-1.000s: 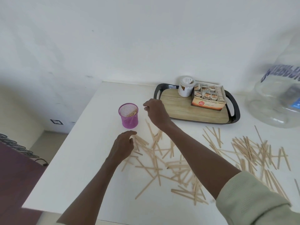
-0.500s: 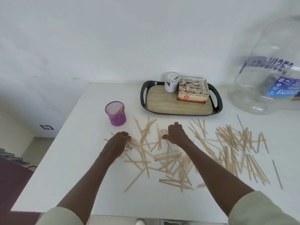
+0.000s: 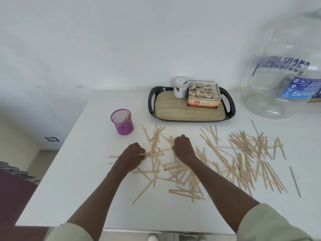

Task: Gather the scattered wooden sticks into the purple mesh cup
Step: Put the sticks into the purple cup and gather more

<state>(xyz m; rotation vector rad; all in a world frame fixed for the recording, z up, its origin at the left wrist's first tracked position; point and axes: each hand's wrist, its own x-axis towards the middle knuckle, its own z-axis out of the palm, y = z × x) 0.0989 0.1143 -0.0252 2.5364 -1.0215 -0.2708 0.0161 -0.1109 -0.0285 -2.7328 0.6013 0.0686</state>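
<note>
cup: purple mesh cup (image 3: 122, 122) upright on the white worktop (image 3: 73, 171), a few sticks already inside, leaning toward its right rim.
cup vs hands: approx 11 o'clock from left hand (image 3: 130, 157), approx 10 o'clock from right hand (image 3: 182, 148). Left is nearer; clear worktop btwn it and the cup.
sticks: wooden sticks (image 3: 243, 153) scattered from under both hands out to 3 o'clock; densest heap well right of the right hand. One stray at far right edge.
stick axis, left: bundle in left grip runs approx 9-to-3, ends poking out past the fingers toward 3 o'clock. Judged: needs tipping to vertical before it drops into the cup mouth.
left grip: clenched round a small bundle of sticks, knuckles up, low on the worktop.
right grip: fingers curled down over sticks at its 9 o'clock side; looks like pinching a few, can't tell how many or if lifted.
next move, judged: left hand carries first, short path to 11 o'clock; right follows across.
bg: black tray (image 3: 151, 101) w/ jar & sachet box at 12 o'clock, big water bottle (image 3: 278, 94) at 2 o'clock, both out of the path.
</note>
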